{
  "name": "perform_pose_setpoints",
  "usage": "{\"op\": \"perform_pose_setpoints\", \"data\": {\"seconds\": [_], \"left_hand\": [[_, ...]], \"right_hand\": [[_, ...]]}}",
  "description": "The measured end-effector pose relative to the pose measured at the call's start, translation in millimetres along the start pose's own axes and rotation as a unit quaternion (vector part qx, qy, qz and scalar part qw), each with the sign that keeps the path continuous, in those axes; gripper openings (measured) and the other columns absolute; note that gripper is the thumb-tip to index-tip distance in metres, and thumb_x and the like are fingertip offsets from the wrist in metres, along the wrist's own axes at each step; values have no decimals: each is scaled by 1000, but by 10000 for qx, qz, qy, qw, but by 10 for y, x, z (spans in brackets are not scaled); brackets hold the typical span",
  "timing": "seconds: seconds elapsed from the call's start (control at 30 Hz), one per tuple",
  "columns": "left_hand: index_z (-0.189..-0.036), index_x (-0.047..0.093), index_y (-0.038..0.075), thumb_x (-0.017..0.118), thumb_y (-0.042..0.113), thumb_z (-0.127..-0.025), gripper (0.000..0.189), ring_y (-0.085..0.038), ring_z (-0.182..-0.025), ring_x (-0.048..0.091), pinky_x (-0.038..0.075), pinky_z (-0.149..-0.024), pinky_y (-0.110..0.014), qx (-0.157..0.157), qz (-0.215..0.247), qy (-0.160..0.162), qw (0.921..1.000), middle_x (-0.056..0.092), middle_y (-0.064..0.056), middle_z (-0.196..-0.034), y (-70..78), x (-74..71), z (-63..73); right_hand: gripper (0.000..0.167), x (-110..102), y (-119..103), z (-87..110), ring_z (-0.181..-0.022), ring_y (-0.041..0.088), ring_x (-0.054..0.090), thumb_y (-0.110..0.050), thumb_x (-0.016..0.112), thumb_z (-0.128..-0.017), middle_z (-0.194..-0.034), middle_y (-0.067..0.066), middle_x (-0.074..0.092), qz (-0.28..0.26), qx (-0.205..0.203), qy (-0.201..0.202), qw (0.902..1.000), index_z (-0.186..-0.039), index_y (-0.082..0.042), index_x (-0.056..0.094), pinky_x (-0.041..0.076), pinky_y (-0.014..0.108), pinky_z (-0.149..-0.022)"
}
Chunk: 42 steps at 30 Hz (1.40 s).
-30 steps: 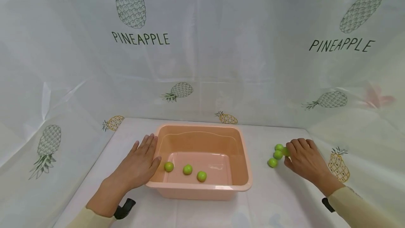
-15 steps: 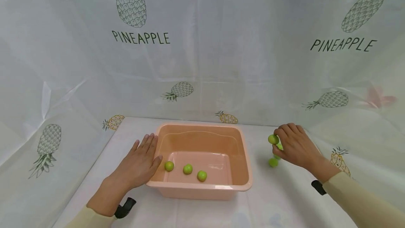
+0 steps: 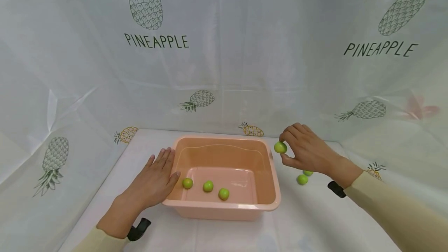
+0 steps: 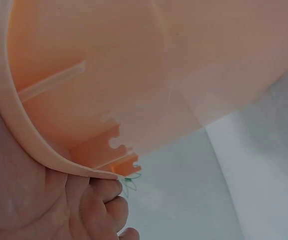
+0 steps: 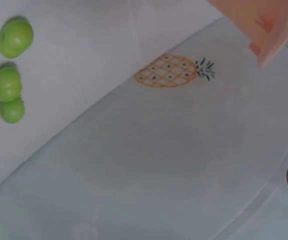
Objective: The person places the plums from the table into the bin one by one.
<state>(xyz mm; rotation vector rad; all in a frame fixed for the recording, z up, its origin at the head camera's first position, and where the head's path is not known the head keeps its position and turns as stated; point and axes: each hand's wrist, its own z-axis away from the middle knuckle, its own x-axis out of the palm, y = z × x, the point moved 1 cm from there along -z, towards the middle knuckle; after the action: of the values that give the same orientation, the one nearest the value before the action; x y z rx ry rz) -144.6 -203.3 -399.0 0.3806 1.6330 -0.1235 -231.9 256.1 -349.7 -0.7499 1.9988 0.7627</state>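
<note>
My right hand [image 3: 308, 149] pinches a small round green fruit [image 3: 280, 147] between thumb and fingers, lifted just off the right rim of the peach plastic basin [image 3: 224, 206]. Inside the basin, three similar green fruits [image 3: 208, 186] lie on the floor. My left hand [image 3: 150, 184] rests with straight fingers against the basin's left rim; the left wrist view shows the palm [image 4: 24, 195] touching the rim's underside. More green fruits [image 3: 302, 179] lie on the table beyond the basin's right side, partly hidden by my right hand; three show in the right wrist view [image 5: 16, 38].
A white cloth covers the table [image 3: 297, 221]. Behind it hangs a pale sheet [image 3: 245, 69] printed with pineapples, which also closes off both sides. The basin's raised walls stand between the two hands.
My right hand has picked up one green fruit from the group at the right and carried it up and left toward the basin. The left hand has stayed in place.
</note>
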Motion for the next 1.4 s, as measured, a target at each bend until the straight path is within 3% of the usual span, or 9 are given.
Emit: {"op": "perform_pose_setpoints", "data": {"seconds": [0.4, 0.8, 1.07, 1.4], "left_hand": [[-161, 28, -11, 49, 35, -111, 71, -49, -158, 24, 22, -126, -68, 4, 45, 3, 10000, 28, -30, -169, 5, -7, 4], [-162, 27, -9, 51, 36, -110, 73, -48, -158, 24, 22, -126, -67, -59, 77, -29, 9999, 28, -29, -170, 9, 4, 1], [-162, 27, -9, 51, 35, -110, 72, -48, -158, 25, 22, -126, -67, -81, 119, -7, 9999, 28, -29, -169, 21, 8, -6], [-162, 29, -10, 50, 34, -111, 71, -48, -158, 26, 24, -125, -68, -55, 113, 51, 9999, 30, -29, -169, 18, 6, 0]], "right_hand": [[28, -25, -322, -688, -96, 25, 55, -30, 62, -87, -99, 3, 60, -240, -929, 127, 9953, -105, -9, 61, 46, 39, -82], [24, 158, -699, -1298, -94, 22, 51, -31, 64, -89, -98, 0, 58, -538, -1234, -30, 9909, -104, -12, 62, 45, 34, -82], [26, 424, -857, -1426, -98, 20, 51, -35, 63, -90, -100, -2, 58, -489, -1169, -426, 9910, -106, -15, 61, 46, 34, -88], [30, 689, -979, -1430, -94, 18, 46, -41, 64, -92, -98, -3, 54, -487, -1269, -1055, 9851, -106, -16, 60, 44, 32, -82]]}}
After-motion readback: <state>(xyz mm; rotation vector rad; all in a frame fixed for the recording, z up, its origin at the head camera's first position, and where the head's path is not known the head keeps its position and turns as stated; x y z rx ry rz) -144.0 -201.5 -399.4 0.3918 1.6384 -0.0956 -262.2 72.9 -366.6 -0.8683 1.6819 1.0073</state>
